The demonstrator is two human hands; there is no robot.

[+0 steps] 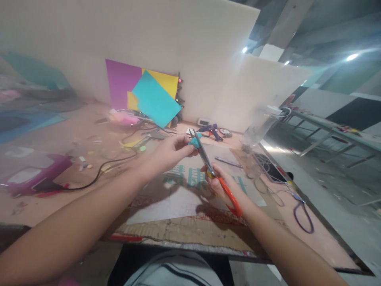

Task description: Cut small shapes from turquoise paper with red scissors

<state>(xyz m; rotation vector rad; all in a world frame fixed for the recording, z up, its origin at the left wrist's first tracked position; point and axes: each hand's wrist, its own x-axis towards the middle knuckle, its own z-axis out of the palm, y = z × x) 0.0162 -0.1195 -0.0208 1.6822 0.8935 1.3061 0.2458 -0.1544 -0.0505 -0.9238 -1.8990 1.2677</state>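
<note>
My left hand pinches a small crumpled teal piece, which looks like paper or foam. In my right hand is a pair of scissors with orange handles, its blades parted around the teal piece. Both hands are above a white sheet that bears teal lettering. Beneath the sheet lies a piece of brown cardboard with a ragged front edge. My fingers partly cover the teal piece and the scissor handles.
Coloured sheets lean on the back panel. A dark glue gun, a pen and a clear jug are beyond my hands. At left lies a purple-pink corded tool. A phone and tangled cable are at right.
</note>
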